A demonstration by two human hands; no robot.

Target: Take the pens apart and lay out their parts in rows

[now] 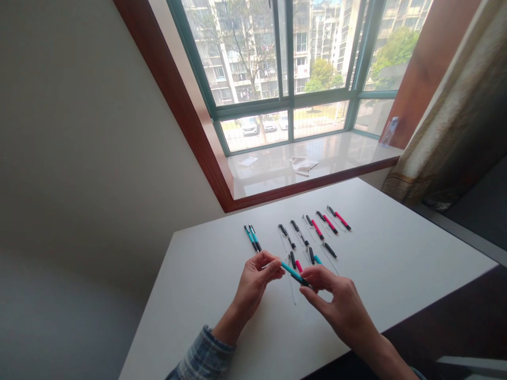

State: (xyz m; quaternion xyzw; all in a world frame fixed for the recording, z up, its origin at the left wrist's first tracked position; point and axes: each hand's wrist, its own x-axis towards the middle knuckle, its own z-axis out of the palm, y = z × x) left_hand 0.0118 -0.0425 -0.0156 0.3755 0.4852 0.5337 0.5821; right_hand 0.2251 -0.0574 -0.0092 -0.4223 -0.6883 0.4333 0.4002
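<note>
Between my two hands, above the white table (190, 295), is a pen barrel (291, 271), turquoise with a black part carrying a clip at its right end. My left hand (257, 277) pinches the turquoise end with thumb and fingers. At the black end, my right hand (336, 298) grips with thumb and forefinger. Two turquoise-and-black pens (252, 237) lie just beyond my left hand. Ahead of my hands are rows of pen parts: black clip pieces (330, 249), red barrels (330, 224), a turquoise barrel (318, 260) and thin pale refills (293, 290).
Behind the table is a window sill (269, 174) with a crumpled cloth (304, 165), a sheet of paper (249, 161) and a clear bottle (390, 132). A curtain (431, 116) hangs at the right. The table's near edge runs below my right forearm.
</note>
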